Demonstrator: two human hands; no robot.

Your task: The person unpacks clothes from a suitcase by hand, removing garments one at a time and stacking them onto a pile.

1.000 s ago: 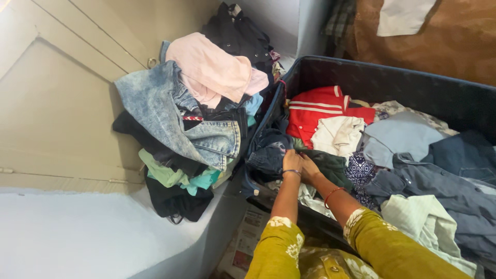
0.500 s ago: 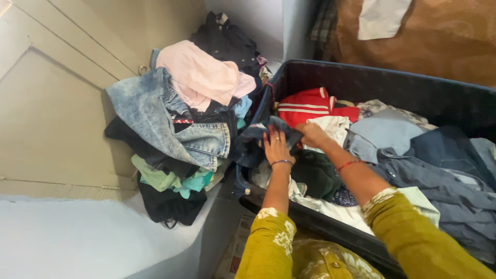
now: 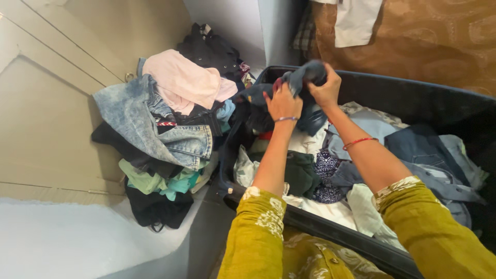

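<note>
Lifting a dark blue garment out of the open suitcase

Nearest, mustard sleeves (image 3: 268,232); beyond, left hand (image 3: 282,103) and right hand (image 3: 326,90) both clenched on the dark blue garment (image 3: 305,85), raised above the suitcase (image 3: 413,95). Best kept bunched and high, clear of the clothes pile (image 3: 165,129) left.

One head-worn view looks steeply down, close over the hands (image 3: 305,98) and suitcase (image 3: 413,98)

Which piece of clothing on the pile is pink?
The pink garment lying on top of the pile, above the faded denim jeans; the others are black, blue or green.
</note>
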